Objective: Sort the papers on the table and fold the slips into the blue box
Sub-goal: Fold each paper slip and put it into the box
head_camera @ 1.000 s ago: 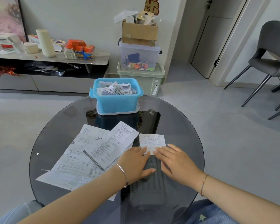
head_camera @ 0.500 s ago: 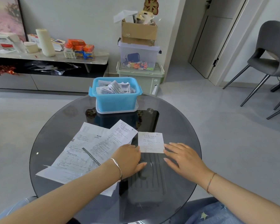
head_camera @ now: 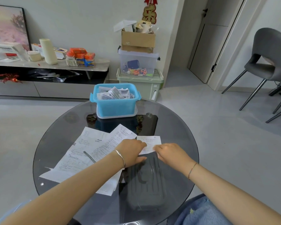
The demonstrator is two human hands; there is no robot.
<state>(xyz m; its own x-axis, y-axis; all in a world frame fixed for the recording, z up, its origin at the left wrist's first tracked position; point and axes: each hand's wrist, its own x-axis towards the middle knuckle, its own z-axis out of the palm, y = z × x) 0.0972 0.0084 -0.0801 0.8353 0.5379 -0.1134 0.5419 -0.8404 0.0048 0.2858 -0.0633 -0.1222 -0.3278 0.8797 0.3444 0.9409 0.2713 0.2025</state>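
A small white printed slip [head_camera: 150, 141] lies on the round glass table [head_camera: 182, 127], just in front of me. My left hand [head_camera: 131, 151] pinches its near left edge and my right hand [head_camera: 170, 152] pinches its near right corner, fingers curled. The slip's near edge looks slightly lifted. At the far side of the table stands the blue box [head_camera: 115, 107], holding several folded slips. Large printed sheets [head_camera: 88, 151] overlap on the table's left half, partly under my left forearm.
A dark case [head_camera: 146, 181] shows through the glass under the table. Beyond the table stand stacked storage bins with a cardboard box [head_camera: 139, 62], a low cabinet [head_camera: 47, 73] to the left, and a grey chair [head_camera: 269, 62] to the right.
Both hands lay flat with straight fingers near the slip's near edge; now the fingers of both have closed on that edge, and the view has shifted slightly.
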